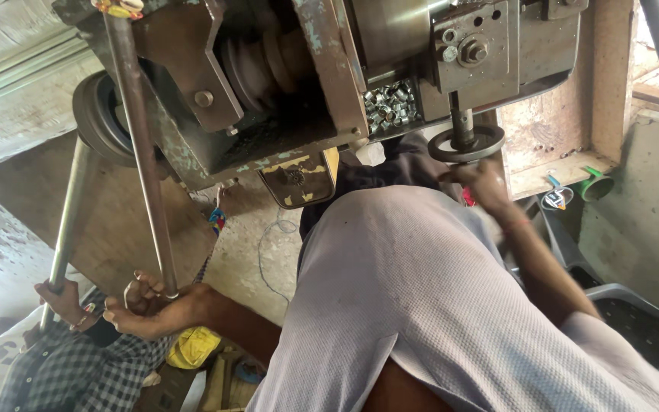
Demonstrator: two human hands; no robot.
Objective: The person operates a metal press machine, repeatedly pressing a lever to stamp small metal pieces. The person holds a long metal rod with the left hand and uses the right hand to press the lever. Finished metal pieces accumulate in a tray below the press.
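My left hand (146,307) is closed around the lower end of a long metal rod (140,145) that runs up to a worn, rusty machine (284,91). My right hand (484,183), a little blurred, grips the rim of a small dark handwheel (465,143) on a short shaft under the machine's bolted block. My grey shirt (406,305) fills the middle of the view. At the lower left another person in a checked shirt (78,374) has a hand (59,296) around a second, paler bar (70,217).
Several small shiny metal pieces (390,103) lie heaped in an opening of the machine. A dark pulley wheel (101,118) sticks out at its left. A yellow object (192,347) lies low down, a green cup-like thing (596,185) sits at the right, and a grey crate (650,320) stands below it.
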